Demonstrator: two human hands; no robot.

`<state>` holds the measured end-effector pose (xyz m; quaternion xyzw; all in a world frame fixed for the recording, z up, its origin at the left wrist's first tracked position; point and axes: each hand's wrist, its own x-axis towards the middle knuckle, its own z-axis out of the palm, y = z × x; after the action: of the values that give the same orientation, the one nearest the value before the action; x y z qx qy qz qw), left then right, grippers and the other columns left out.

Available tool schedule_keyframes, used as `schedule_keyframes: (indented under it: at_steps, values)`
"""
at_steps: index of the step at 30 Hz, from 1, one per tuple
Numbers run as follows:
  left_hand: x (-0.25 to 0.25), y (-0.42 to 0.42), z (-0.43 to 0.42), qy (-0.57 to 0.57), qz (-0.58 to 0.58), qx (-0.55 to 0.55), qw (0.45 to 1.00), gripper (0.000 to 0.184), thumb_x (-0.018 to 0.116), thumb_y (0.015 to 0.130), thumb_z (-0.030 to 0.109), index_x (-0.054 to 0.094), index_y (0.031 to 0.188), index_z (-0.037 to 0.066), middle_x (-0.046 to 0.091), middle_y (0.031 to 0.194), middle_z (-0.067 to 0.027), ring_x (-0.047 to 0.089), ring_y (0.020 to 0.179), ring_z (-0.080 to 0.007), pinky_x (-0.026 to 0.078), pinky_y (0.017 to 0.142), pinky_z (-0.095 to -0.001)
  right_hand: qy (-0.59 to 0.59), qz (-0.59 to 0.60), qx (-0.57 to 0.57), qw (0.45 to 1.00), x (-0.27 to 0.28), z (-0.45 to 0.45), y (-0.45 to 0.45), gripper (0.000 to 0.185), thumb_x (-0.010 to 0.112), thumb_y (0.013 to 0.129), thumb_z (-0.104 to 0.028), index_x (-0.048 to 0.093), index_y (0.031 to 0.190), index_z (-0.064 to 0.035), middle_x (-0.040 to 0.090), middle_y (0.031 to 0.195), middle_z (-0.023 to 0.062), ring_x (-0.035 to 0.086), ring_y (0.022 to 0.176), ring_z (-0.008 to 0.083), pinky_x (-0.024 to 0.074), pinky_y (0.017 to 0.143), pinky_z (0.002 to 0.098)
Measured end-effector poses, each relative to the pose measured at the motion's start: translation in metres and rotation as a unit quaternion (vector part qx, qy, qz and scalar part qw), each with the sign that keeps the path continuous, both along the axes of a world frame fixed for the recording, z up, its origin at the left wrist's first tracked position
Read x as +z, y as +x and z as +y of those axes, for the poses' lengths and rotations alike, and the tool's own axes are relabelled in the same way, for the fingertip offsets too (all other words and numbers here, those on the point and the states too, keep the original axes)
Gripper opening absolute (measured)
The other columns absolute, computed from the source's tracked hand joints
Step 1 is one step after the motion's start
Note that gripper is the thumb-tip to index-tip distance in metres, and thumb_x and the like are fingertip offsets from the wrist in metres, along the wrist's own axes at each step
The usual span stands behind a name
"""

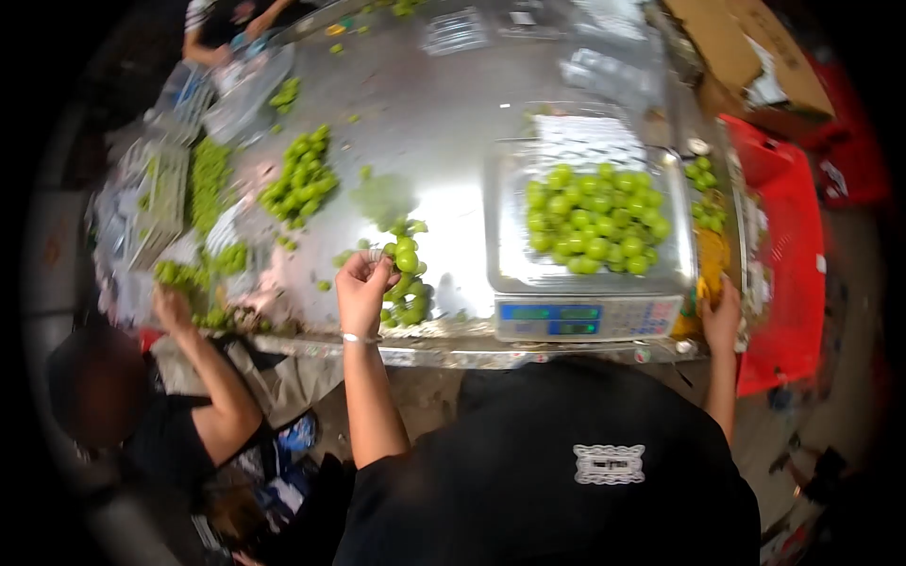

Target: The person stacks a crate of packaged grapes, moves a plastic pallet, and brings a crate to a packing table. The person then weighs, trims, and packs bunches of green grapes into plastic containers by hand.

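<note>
My left hand (pixel 363 285) is closed at the fingertips on a small bunch of green grapes (pixel 407 274), which hangs down over the steel table's front part. At the right edge of the table, my right hand (pixel 723 316) has curled fingers beside a yellow-orange item (pixel 713 255); what it grips is hidden. Between my hands stands a digital scale (pixel 587 318) with a lit display. Its steel pan (pixel 510 255) bears a large bunch of green grapes (pixel 596 219) in a clear tray with a white netted liner (pixel 585 141).
More grapes (pixel 300 177) lie on the table's left side, near clear crates (pixel 160 203). A co-worker's hand (pixel 173 307) touches grapes at the left; another person works at the far left. Clear trays (pixel 455 32) lie at the back. A red crate (pixel 788 255) and cardboard box (pixel 755 57) stand right.
</note>
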<state>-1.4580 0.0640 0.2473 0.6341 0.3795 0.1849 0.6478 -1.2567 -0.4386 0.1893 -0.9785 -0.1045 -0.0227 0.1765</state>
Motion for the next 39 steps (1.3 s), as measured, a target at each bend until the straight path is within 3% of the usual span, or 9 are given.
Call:
schedule_keyframes:
  at_steps: [8,11,18,25,29,31,33,36,39]
  values:
    - [0.049,0.132,-0.141,0.373,-0.133,-0.220,0.891,0.008,0.061,0.072,0.002,0.059,0.079,0.001,0.059,0.078,-0.0072,0.056,0.074,-0.0159,0.044,0.068,-0.0249,0.086,0.099,-0.055,0.990,0.040,0.034,-0.008,0.047,0.059,0.072,-0.007,0.042,0.115,-0.0028,0.046,0.108,0.0172,0.048,0.096,0.0333,0.0400,0.081,0.0359]
    - [0.035,0.118,-0.113,0.424,-0.144,-0.147,0.882,0.007,0.056,0.076,0.001,0.060,0.081,0.001,0.058,0.085,-0.0091,0.055,0.082,-0.0177,0.044,0.072,-0.0268,0.061,-0.011,-0.012,0.998,0.036,0.015,-0.012,0.042,0.058,0.074,-0.009,0.045,0.112,-0.0016,0.048,0.102,0.0168,0.051,0.090,0.0295,0.0427,0.074,0.0336]
    - [0.006,0.069,-0.065,0.145,-0.115,-0.001,0.983,0.018,0.046,0.087,0.011,0.057,0.086,-0.002,0.058,0.083,-0.0041,0.053,0.078,-0.0105,0.042,0.073,-0.0229,0.465,0.064,0.027,0.883,0.076,0.061,0.065,0.032,0.037,0.091,-0.022,0.045,0.117,-0.0047,0.059,0.098,0.0083,0.053,0.095,0.0159,0.0406,0.081,0.0282]
    - [0.015,0.059,-0.096,0.131,-0.091,-0.015,0.987,0.024,0.043,0.089,0.019,0.058,0.090,0.000,0.059,0.086,-0.0037,0.050,0.077,-0.0086,0.039,0.070,-0.0229,0.277,0.270,0.064,0.920,0.029,0.223,0.217,0.064,0.023,0.088,-0.052,0.045,0.116,0.0018,0.053,0.111,0.0159,0.044,0.110,0.0226,0.0277,0.096,0.0314]
    - [0.004,0.052,-0.106,0.022,-0.103,0.026,0.994,0.032,0.038,0.091,0.027,0.057,0.095,0.001,0.058,0.089,-0.0043,0.051,0.079,-0.0107,0.040,0.072,-0.0251,0.523,0.241,0.199,0.793,0.082,0.189,0.158,0.077,0.020,0.083,-0.062,0.036,0.118,0.0053,0.047,0.118,0.0153,0.043,0.111,0.0234,0.0231,0.098,0.0351]
    - [0.007,0.057,-0.125,-0.049,-0.104,-0.014,0.993,0.036,0.037,0.091,0.031,0.051,0.106,0.001,0.056,0.094,-0.0043,0.051,0.081,-0.0115,0.040,0.075,-0.0255,0.354,0.277,0.359,0.818,0.091,0.142,0.121,0.067,0.022,0.085,-0.056,0.040,0.118,-0.0006,0.042,0.122,0.0135,0.035,0.118,0.0202,0.0194,0.100,0.0368]
    - [0.005,0.059,-0.140,-0.112,-0.068,-0.048,0.990,0.037,0.041,0.089,0.029,0.045,0.114,0.001,0.052,0.098,-0.0032,0.050,0.081,-0.0101,0.040,0.073,-0.0227,0.296,0.171,0.379,0.860,0.090,0.125,0.070,0.038,0.041,0.087,-0.030,0.049,0.115,-0.0052,0.032,0.133,0.0084,0.028,0.123,0.0219,0.0220,0.100,0.0407]
    - [0.010,0.062,-0.144,-0.177,-0.071,-0.091,0.977,0.034,0.050,0.084,0.010,0.040,0.116,0.003,0.050,0.096,-0.0017,0.049,0.076,-0.0074,0.044,0.066,-0.0205,0.310,0.133,0.340,0.878,0.088,0.108,0.032,0.039,0.044,0.086,-0.019,0.041,0.123,-0.0069,0.030,0.133,0.0093,0.028,0.124,0.0232,0.0235,0.099,0.0381]
    - [0.009,0.058,-0.135,-0.193,-0.054,-0.149,0.968,0.032,0.050,0.080,-0.001,0.039,0.110,0.005,0.050,0.091,-0.0008,0.052,0.074,-0.0096,0.049,0.067,-0.0272,0.599,0.306,0.041,0.739,0.069,0.103,0.004,0.028,0.048,0.084,-0.013,0.047,0.110,-0.0032,0.047,0.115,0.0110,0.046,0.105,0.0211,0.0388,0.080,0.0254]
